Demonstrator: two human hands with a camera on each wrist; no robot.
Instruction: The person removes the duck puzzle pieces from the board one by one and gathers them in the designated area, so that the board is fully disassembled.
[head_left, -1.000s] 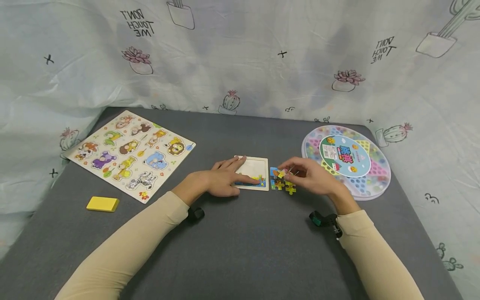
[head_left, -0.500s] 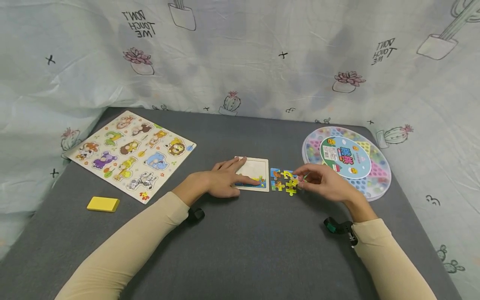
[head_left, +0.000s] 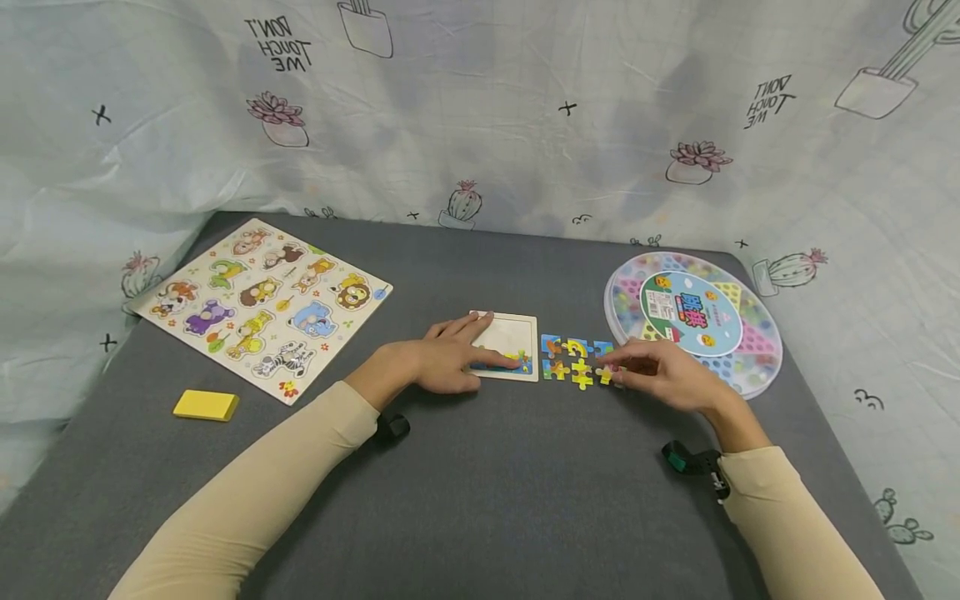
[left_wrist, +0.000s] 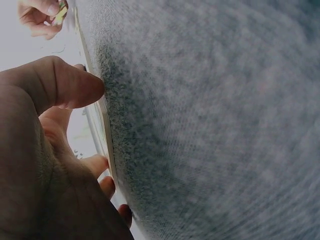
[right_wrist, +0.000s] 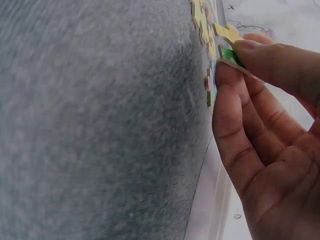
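In the head view my left hand [head_left: 442, 358] lies across the left part of a small square wooden puzzle tray [head_left: 507, 335], fingers spread. Its index finger reaches over a strip of blue and yellow picture along the tray's lower edge. To the tray's right, several jigsaw pieces [head_left: 557, 369] lie in two rows, blue above and mostly yellow below. At the right end of these rows is my right hand [head_left: 667, 375]. Between thumb and fingertips it pinches a yellow and green jigsaw piece [right_wrist: 231, 56], seen edge-on close by the others in the right wrist view.
A round Chinese checkers box [head_left: 757, 321] lies behind my right hand. At the left is a wooden animal puzzle board [head_left: 311, 367], with a yellow block [head_left: 206, 406] in front of it. A printed curtain [head_left: 510, 125] hangs behind the grey table [head_left: 487, 500].
My right hand has moved right along the jigsaw pieces. They were bunched together and now spread into two rows reaching farther right. The left hand stays on the tray.
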